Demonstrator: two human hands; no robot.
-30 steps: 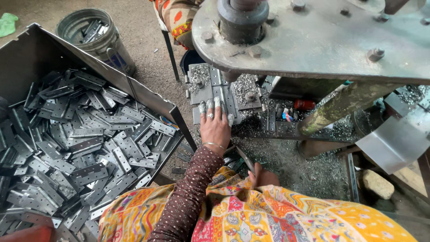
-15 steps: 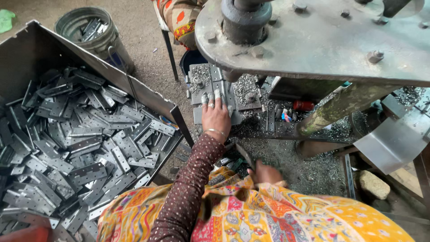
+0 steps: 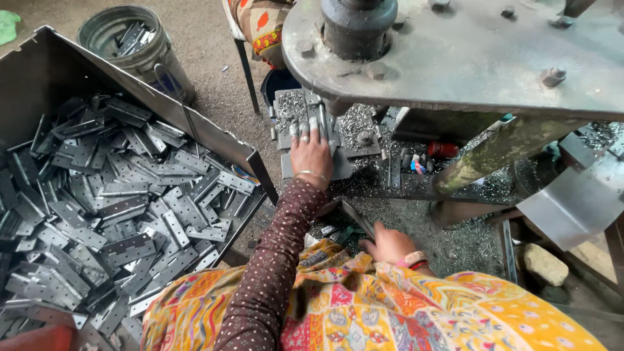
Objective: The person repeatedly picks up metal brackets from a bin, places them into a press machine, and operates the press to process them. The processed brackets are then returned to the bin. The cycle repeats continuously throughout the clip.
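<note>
Head view: left hand [image 3: 311, 153] flat, released, on press die [image 3: 316, 123]; right hand [image 3: 389, 243] grasping metal hinge [image 3: 357, 218]

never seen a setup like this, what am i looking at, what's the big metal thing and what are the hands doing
The picture comes from a camera on the person's head, looking down past their patterned clothing at both hands. The big grey slab with bolts at the top is the heavy metal press, a workshop machine with a round ram. Beneath it sits the die block, surrounded by metal shavings. The left hand lies flat on that block, fingers pressing on a metal piece there. The right hand, lower down near the lap, grips a flat metal piece. To the left, an open metal bin holds a heap of grey hinge plates. Behind it stands a metal bucket with more pieces inside. Another person's colourful clothing shows at the top.
</note>
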